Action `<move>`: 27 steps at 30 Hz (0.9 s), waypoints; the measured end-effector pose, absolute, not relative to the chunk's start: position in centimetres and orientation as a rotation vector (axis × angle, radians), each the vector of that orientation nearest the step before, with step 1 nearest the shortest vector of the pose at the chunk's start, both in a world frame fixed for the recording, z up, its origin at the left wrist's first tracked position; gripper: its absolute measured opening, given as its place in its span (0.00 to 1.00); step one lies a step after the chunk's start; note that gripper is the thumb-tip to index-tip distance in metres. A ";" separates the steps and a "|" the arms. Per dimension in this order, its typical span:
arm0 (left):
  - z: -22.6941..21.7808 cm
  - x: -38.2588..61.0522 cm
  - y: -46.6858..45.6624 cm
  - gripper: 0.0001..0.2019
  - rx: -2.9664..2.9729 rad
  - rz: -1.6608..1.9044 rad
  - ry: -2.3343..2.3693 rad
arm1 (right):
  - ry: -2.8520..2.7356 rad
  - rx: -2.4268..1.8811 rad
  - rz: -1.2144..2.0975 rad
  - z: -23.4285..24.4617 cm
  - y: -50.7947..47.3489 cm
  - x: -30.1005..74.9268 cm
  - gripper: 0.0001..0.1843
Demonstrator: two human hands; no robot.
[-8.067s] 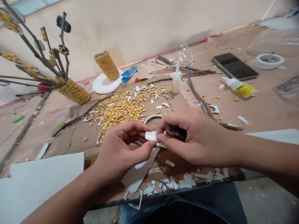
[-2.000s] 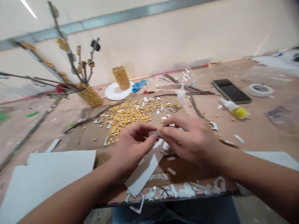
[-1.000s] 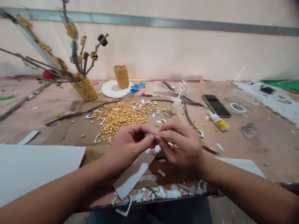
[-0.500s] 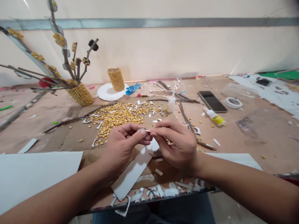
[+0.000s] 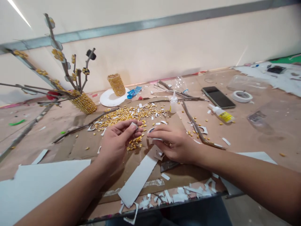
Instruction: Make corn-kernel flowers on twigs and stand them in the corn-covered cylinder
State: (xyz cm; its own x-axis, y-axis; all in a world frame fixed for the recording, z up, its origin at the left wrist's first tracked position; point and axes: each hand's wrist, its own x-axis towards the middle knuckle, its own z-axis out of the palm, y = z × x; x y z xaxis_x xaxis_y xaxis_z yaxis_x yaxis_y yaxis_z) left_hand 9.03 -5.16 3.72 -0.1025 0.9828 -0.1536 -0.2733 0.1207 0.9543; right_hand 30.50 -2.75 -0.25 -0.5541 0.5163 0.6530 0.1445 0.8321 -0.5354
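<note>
Between thumb and fingers, my left hand (image 5: 116,138) pinches a small greyish-white piece (image 5: 134,126), partly covered by the thumb. To its right, my right hand (image 5: 176,141) curls its fingers round a white, round-edged piece (image 5: 151,130), whose kind I cannot make out. The two hands are apart. Behind them spreads a pile of yellow corn kernels (image 5: 124,115). Below them a white cardboard strip (image 5: 138,177) lies slanted on the brown cardboard. A grey metal blade-like piece (image 5: 168,166) lies under my right hand.
A kernel-covered cup (image 5: 84,103) holds branches; another kernel-covered cup (image 5: 117,85) tilts on a white disc (image 5: 108,99). Glue bottles (image 5: 173,104), a phone (image 5: 218,96), a tape roll (image 5: 242,96) and twigs (image 5: 194,124) lie beyond. Paper scraps (image 5: 181,196) line the front edge.
My hands have moved apart; they were meeting over a small piece. The right hand's fingers now curl round a white round-edged piece. The view has tilted.
</note>
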 end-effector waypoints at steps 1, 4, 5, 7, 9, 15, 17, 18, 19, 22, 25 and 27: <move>3.6 9.2 -5.3 0.13 0.840 1.299 1.152 | -2.165 -0.516 0.614 -0.3 -2.9 30.5 0.21; 3.6 9.5 -5.5 0.13 0.751 1.301 1.160 | -2.294 -0.625 0.745 0.2 -3.2 30.5 0.29; 3.7 9.7 -5.5 0.12 0.715 1.309 1.174 | -2.341 -0.637 0.726 0.5 -3.2 30.7 0.27; 4.0 9.9 -5.4 0.09 0.653 1.328 1.207 | -2.440 -0.638 0.626 1.7 -3.2 31.2 0.18; 4.2 10.0 -5.3 0.09 0.608 1.340 1.229 | -2.540 -0.647 0.581 3.2 -3.1 32.2 0.07; 4.0 9.8 -5.9 0.14 0.687 1.267 1.165 | -2.903 -1.005 0.952 5.5 -3.3 34.4 0.09; 4.0 9.7 -6.1 0.19 0.759 1.230 1.166 | -2.939 -1.088 0.959 5.4 -3.4 34.3 0.11; 4.0 9.7 -6.3 0.21 0.785 1.214 1.171 | -2.955 -1.106 0.949 5.4 -3.5 34.1 0.10; 4.1 9.8 -6.4 0.23 0.802 1.204 1.175 | -2.970 -1.114 0.945 5.4 -3.5 34.0 0.08; 4.3 9.9 -6.7 0.23 0.851 1.159 1.191 | -2.954 -1.153 0.999 6.3 -3.5 34.0 0.03; 4.5 10.2 -7.2 0.23 0.901 1.076 1.208 | -2.824 -1.163 1.179 7.5 -3.2 34.5 0.05; 4.5 10.5 -7.6 0.23 0.938 1.036 1.209 | -2.655 -1.116 1.306 7.8 -3.1 34.4 0.05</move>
State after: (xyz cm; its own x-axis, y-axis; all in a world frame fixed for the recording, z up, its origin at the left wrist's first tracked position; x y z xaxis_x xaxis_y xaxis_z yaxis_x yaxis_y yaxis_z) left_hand 10.53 -7.57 4.53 0.0545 0.9620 -0.2675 -0.1162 0.2722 0.9552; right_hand 34.40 -3.08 7.76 -0.7508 0.5842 -0.3084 0.6009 0.4100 -0.6862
